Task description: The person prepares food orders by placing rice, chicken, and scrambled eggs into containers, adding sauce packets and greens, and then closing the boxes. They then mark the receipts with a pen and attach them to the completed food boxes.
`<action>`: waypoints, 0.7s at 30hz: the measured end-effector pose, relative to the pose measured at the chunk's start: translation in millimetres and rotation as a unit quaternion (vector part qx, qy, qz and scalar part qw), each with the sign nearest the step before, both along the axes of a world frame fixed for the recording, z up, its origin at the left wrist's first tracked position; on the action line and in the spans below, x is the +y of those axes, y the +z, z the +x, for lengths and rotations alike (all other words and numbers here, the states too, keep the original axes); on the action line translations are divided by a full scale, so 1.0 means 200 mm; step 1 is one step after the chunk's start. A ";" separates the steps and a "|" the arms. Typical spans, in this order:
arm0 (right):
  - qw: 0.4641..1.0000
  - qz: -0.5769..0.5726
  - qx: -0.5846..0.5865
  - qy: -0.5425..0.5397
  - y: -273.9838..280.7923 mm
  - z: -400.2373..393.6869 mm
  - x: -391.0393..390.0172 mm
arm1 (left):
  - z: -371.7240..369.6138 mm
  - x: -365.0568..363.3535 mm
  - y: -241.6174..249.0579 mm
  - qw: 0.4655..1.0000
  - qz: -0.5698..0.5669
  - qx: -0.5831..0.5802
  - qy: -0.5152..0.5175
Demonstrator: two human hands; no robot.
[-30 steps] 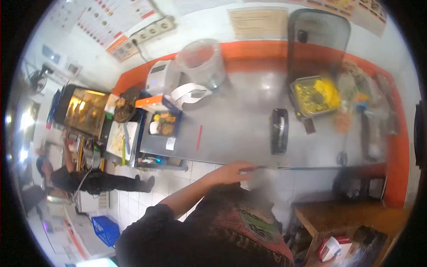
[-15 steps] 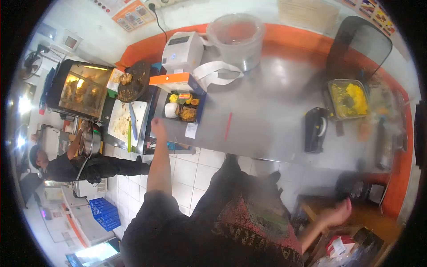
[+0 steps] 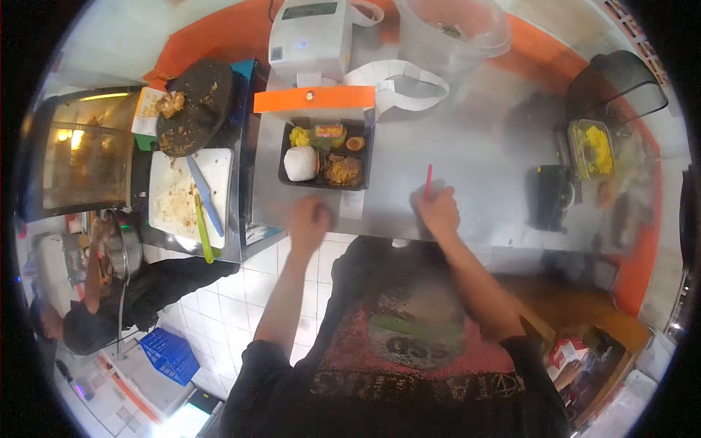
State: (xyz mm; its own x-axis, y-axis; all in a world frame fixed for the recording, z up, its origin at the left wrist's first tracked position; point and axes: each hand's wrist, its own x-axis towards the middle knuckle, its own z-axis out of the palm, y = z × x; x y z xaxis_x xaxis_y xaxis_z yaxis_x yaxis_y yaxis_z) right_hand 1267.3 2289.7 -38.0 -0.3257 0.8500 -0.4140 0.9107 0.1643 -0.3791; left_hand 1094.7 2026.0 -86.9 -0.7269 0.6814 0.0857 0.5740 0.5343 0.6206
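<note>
My right hand (image 3: 439,213) is at the front of the steel counter, its fingers curled on the lower end of a thin red stick (image 3: 428,175), whose exact kind I cannot make out. Just in front of a meal box (image 3: 371,171), my left hand (image 3: 308,221) hovers, somewhat blurred, fingers loosely bent and apart, nothing visible in them. The box stands with its orange-edged lid (image 3: 315,99) raised. Inside are a white round portion, probably wrapped rice (image 3: 300,163), a browned piece of food (image 3: 343,170), something yellow and a small packet (image 3: 329,131).
Behind the box are a label printer (image 3: 310,40), a paper strip (image 3: 398,85) and a clear tub (image 3: 453,36). A tape dispenser (image 3: 549,197) and a yellow food container (image 3: 593,150) sit right. Knives lie on a cutting board (image 3: 171,193). Another person (image 3: 109,306) works at left.
My right hand has come up from low right onto the red stick, which lay on the counter. My left hand has moved in front of the box. The view has shifted.
</note>
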 end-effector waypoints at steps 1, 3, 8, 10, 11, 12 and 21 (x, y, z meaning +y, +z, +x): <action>0.999 0.039 0.026 -0.004 -0.11 0.05 0.00 | 0.08 0.04 0.01 0.999 0.045 -0.011 -0.028; 0.996 0.033 0.086 0.017 -0.20 0.12 0.01 | 0.14 0.09 0.01 0.994 0.075 -0.009 -0.079; 0.921 -0.205 0.324 -0.062 -0.15 0.08 -0.04 | 0.12 0.07 -0.05 0.987 0.017 0.039 -0.154; 0.883 -0.249 0.397 -0.011 -0.18 0.04 -0.11 | 0.11 0.06 -0.10 0.985 0.029 0.056 -0.163; 0.860 -0.270 0.432 0.015 -0.19 0.01 -0.15 | 0.11 0.05 -0.11 0.983 0.034 0.063 -0.167; 0.867 -0.273 0.409 0.082 -0.18 -0.02 -0.18 | 0.11 0.05 -0.11 0.983 0.035 0.066 -0.167; 0.858 -0.134 0.432 0.244 -0.26 -0.21 -0.33 | 0.09 0.07 -0.06 0.981 0.017 0.067 -0.181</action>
State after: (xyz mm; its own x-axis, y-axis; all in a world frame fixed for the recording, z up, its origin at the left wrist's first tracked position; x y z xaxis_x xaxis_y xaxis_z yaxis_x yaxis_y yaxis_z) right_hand 1225.8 2224.5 -89.2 -0.8997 0.4364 0.0015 0.1185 0.2475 -0.9616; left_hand 1113.6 2040.1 -99.8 -0.4186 0.8878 0.1912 0.8002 0.2610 0.5399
